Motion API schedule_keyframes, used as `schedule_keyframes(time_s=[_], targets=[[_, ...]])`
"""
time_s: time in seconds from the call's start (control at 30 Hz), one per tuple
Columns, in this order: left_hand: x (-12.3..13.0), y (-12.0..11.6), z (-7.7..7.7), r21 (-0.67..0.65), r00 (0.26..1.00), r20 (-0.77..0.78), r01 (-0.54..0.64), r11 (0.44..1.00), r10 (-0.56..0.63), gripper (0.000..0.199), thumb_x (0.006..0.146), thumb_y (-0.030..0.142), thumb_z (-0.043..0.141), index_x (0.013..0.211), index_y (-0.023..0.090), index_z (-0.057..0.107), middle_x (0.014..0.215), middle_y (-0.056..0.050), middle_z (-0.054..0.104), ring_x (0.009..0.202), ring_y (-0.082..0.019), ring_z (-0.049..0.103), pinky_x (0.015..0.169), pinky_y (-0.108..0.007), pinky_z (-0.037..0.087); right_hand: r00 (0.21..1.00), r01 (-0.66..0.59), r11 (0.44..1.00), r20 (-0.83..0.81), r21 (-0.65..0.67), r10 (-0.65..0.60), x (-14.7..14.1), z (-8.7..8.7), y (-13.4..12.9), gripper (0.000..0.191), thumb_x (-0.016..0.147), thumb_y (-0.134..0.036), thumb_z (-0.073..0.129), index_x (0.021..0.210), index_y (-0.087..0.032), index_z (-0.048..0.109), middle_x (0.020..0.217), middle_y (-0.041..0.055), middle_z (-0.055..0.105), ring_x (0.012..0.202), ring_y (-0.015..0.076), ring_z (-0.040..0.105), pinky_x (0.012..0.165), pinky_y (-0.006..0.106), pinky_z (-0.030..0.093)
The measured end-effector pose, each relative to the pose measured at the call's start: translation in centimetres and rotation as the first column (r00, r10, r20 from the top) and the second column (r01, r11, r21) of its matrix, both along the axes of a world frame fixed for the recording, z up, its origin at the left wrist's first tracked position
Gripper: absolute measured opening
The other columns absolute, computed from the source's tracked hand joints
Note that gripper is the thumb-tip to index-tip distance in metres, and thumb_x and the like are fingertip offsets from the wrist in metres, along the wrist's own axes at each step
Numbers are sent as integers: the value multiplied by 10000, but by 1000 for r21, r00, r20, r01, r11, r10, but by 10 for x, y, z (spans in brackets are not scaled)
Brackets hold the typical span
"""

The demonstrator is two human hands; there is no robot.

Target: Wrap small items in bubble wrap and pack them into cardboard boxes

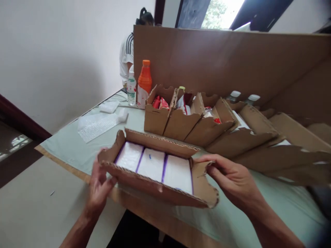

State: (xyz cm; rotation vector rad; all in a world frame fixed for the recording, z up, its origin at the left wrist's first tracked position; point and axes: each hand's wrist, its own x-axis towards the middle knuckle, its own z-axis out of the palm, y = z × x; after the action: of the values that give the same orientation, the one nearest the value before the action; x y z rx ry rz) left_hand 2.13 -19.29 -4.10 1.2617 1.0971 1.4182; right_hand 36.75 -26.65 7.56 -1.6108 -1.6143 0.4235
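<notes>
A long open cardboard box [157, 187] is held over the front edge of the table, tilted so its inside shows. Three white packs [151, 163] with purple edges lie side by side in it. My left hand [99, 182] grips the box's left end, its thumb on the near side. At the right end, my right hand [230, 179] pinches the cut cardboard flap between thumb and fingers.
Behind stands a row of cardboard bins [181, 125] with packets inside. An orange bottle [145, 84], a clear water bottle [131, 89] and bubble wrap [100, 124] are at the back left. A person [126, 57] is behind the tall cardboard panel [207, 62].
</notes>
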Motion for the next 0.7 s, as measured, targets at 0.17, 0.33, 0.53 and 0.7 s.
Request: schedule_keyframes(time_s=[0.17, 0.33, 0.53, 0.7], targets=[[25, -38, -11, -185, 982, -68, 162, 969, -177, 665, 800, 512, 790, 1358, 208, 595, 1353, -137, 667, 1315, -359, 602, 1100, -455, 507, 984, 25, 997, -173, -69, -37, 25, -48, -67, 758, 830, -549, 730, 1524, -335, 514, 1246, 134, 749, 1054, 287, 762, 787, 369, 655], [52, -34, -2, -144, 975, -111, 177, 974, -194, 669, 769, 470, 799, 1331, 191, 568, 1220, -122, 689, 1185, -325, 656, 1023, -432, 540, 997, 35, 992, -65, -123, -43, -5, -86, -85, 625, 844, -586, 700, 1393, -299, 621, 1323, 142, 708, 1179, 353, 703, 936, 530, 622], [131, 40, 15, 6, 922, -174, 352, 936, -346, 608, 735, 363, 708, 1292, 165, 566, 1224, -119, 684, 1159, -308, 646, 1018, -434, 529, 952, 294, 956, -82, -16, -295, 27, -101, -35, 418, 862, -563, 649, 1102, -220, 645, 1000, 127, 765, 851, 310, 749, 773, 472, 626], [147, 74, 8, 94, 830, -453, 406, 909, -324, 588, 836, 323, 578, 1408, 192, 540, 1371, -120, 664, 1243, -275, 635, 1063, -440, 513, 933, 349, 934, -115, 68, -341, 55, -129, -19, 462, 904, -441, 572, 1317, -235, 575, 1248, 140, 716, 1080, 299, 724, 977, 507, 575]])
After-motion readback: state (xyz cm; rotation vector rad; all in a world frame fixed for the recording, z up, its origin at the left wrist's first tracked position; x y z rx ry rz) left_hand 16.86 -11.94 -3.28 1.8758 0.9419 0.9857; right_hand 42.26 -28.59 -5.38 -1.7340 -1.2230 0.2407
